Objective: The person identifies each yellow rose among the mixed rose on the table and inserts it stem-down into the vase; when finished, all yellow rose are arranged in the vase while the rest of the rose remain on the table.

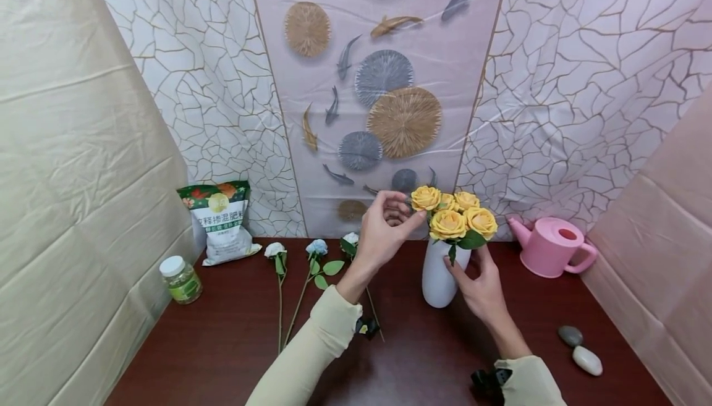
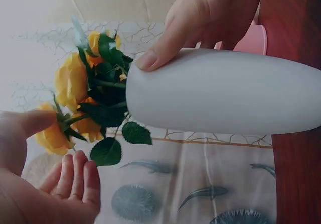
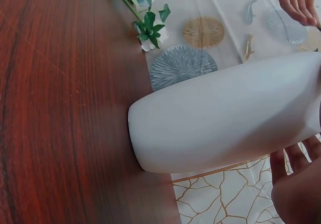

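Note:
A white vase stands upright on the table, holding several yellow roses with green leaves. My right hand grips the vase near its mouth, the thumb along the front of the rim and the fingers round the far side. At the bouquet's left edge, my left hand has its thumb on one yellow rose and its bent fingers on the flower's other side. The vase's smooth side fills the middle of the right wrist view.
Left of the vase lie a white rose, a blue rose and another pale rose. A fertilizer bag and lidded jar stand far left. At right are a pink watering can and two stones.

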Demonstrator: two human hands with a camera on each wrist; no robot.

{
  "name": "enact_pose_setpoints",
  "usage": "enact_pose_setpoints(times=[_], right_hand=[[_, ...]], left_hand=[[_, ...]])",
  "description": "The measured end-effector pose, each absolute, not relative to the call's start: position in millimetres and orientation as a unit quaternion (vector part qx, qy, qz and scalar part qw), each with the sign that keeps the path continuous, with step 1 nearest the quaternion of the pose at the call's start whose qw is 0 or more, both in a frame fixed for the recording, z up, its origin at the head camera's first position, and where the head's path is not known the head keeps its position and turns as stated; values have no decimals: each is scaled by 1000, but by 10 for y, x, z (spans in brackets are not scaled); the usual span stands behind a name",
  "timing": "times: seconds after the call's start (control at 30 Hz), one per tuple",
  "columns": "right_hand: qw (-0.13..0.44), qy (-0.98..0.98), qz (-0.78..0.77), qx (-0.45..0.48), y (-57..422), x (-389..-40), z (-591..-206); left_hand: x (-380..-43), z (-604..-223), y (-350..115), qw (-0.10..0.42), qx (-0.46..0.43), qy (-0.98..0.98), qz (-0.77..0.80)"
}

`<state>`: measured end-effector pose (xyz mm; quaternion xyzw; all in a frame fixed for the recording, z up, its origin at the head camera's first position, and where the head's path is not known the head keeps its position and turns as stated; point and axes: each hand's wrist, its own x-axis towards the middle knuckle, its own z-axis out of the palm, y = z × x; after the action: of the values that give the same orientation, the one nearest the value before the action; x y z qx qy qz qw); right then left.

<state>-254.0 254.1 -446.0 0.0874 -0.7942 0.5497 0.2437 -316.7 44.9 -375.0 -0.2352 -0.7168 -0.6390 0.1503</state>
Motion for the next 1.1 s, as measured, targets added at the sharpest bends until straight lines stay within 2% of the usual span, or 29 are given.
enact_pose_setpoints(times=[0.1, 0.27, 0.37, 0.6, 0.77, 0.9, 1.1], right_hand=[[242, -797, 547, 87, 2541, -2524, -4471], [240, -796, 549, 83, 2522, -2518, -4489], [241, -797, 547, 83, 2516, -2520, -4487], [244, -798, 545, 80, 2544, -2520, -4481], [244, -797, 549, 66, 2542, -2484, -4487], [238, -799, 548, 61, 2531, -2470, -4488], [241, -796, 553, 61, 2522, -2478, -4486]], left_hand=[[-3171, -3750, 520, 179, -264, -718, -618], [-3191, -3771, 571, 254, -291, -711, -587], [-3200, -3797, 567, 270, -284, -703, -593], [-3220, -3865, 622, 241, -283, -680, -632], [-3215, -3982, 714, 196, -308, -663, -654], [-3205, -4111, 740, 167, -291, -646, -685], [-3188, -4157, 714, 161, -312, -650, -674]])
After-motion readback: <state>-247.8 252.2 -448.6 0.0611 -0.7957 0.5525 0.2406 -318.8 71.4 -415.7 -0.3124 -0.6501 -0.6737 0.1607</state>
